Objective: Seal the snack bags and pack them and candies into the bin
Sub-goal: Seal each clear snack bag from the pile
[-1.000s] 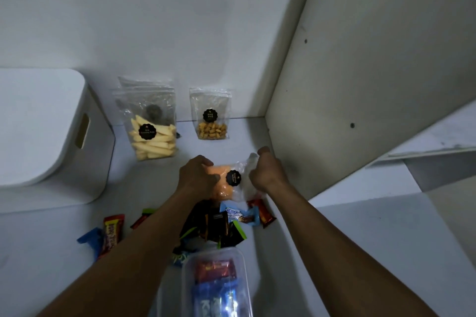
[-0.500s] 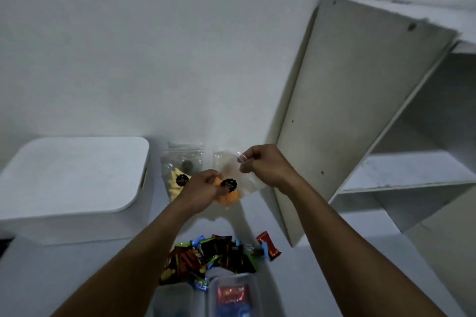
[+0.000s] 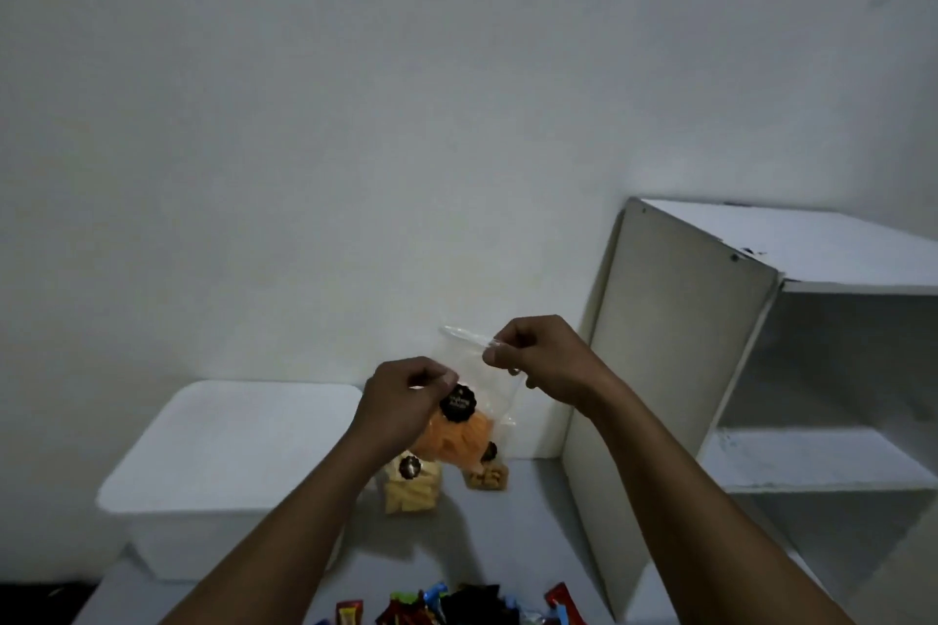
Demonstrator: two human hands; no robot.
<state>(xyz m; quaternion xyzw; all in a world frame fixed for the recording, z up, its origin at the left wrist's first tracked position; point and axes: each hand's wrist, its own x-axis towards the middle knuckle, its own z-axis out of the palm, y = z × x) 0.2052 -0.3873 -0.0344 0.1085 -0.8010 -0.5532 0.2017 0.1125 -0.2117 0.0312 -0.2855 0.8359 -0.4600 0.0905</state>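
The pale grey surface (image 3: 482, 553) in front of me, a tabletop as far as I can tell in this dim light, runs back to the white wall. On its left stands a white bin (image 3: 228, 452) with its lid on. Just right of the bin, a clear bag of pale yellow sticks (image 3: 411, 495) stands upright with a round black label. Beside it is a smaller bag of brown nuggets (image 3: 488, 478), partly hidden. A white shelf unit (image 3: 675, 371) stands on the right. Nearest me, at the bottom edge, lies a heap of wrapped candies (image 3: 457, 609) in red, black, blue and green.
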